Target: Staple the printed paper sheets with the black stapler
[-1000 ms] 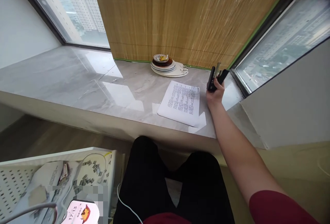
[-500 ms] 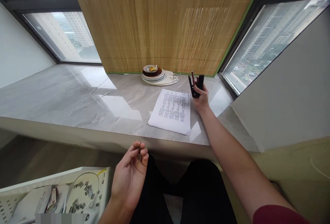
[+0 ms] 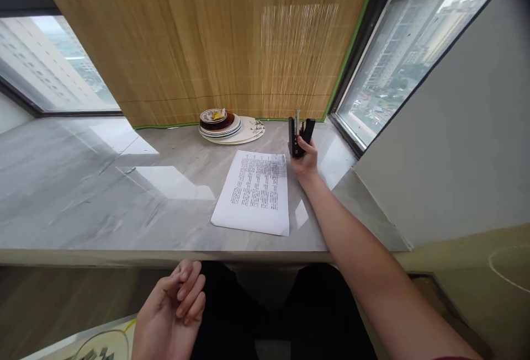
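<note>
A pale stone ledge spreads under and left of the right hand's grip, with a bamboo blind hanging beyond it and a window farther right. Just left of the grip and nearer the person, printed paper lies flat on the ledge. Left of the grip and beyond the paper sits a stack of plates. Well left and closer to the body, the left hand is turned palm up, its fingers curled; whether they pinch anything cannot be told. The right hand is closed firmly around the lower end of a black stapler, whose arms are spread apart and point upward.
</note>
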The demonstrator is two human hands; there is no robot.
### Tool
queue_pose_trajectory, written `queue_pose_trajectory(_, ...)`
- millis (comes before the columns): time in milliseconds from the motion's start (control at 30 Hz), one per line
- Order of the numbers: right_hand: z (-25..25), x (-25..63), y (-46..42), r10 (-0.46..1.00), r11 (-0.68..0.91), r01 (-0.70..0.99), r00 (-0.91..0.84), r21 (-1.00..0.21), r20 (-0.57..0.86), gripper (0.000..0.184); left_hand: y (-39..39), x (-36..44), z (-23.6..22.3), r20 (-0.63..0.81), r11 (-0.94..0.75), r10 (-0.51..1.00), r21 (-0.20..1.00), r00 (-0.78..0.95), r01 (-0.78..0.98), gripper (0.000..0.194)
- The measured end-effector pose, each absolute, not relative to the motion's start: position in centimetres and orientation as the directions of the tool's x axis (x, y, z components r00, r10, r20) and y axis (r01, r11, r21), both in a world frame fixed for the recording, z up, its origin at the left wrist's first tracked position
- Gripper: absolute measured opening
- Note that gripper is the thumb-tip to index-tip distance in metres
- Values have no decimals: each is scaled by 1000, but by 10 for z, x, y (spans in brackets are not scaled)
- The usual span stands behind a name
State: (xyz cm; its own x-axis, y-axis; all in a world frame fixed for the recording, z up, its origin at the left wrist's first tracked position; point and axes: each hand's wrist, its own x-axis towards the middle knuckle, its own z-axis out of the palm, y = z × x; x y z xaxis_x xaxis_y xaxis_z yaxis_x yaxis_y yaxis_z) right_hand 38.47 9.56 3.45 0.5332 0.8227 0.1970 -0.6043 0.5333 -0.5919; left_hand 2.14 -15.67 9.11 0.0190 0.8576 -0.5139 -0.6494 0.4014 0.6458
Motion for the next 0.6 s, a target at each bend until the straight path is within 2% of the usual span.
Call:
queue_pose_trajectory(67, 35, 384, 96, 828, 521, -604, 529, -603, 186, 32, -144, 22, 86, -402, 349, 912, 863, -78, -365, 21)
queue_pose_trajectory(133, 35, 383, 96, 835, 509, -595, 516, -622, 190, 35, -126, 23, 83, -185, 193, 971, 980, -153, 41, 28)
queue_pose_trajectory(167, 35, 383, 96, 839, 506, -591, 507, -629, 199, 36, -115, 24, 82, -59, 97, 987, 961, -149, 260, 30)
queue_pose_trajectory(200, 34, 382, 96, 841, 506, -586, 499, -632, 210, 37, -104, 26, 81, 56, 4, 992, 887, -116, 461, 29)
queue_pose_trajectory(267, 33, 382, 97, 844, 508, -580, 481, -637, 235, 36, -83, 29, 77, 202, -153, 979, 680, 16, 717, 29)
queue_pose_trajectory(333, 32, 382, 98, 846, 509, -571, 467, -644, 255, 35, -65, 33, 72, 227, -247, 963, 524, 145, 815, 33)
queue_pose_trajectory(433, 31, 382, 99, 847, 506, -544, 462, -670, 265, 33, -51, 36, 62, 135, -278, 960, 382, 244, 881, 39)
queue_pose_trajectory(533, 33, 381, 98, 848, 498, -527, 463, -688, 260, 34, -52, 34, 56, 61, -270, 962, 313, 265, 911, 42)
queue_pose_trajectory(600, 33, 380, 98, 853, 491, -531, 454, -691, 258, 37, -61, 31, 55, 54, -277, 960, 319, 274, 907, 41)
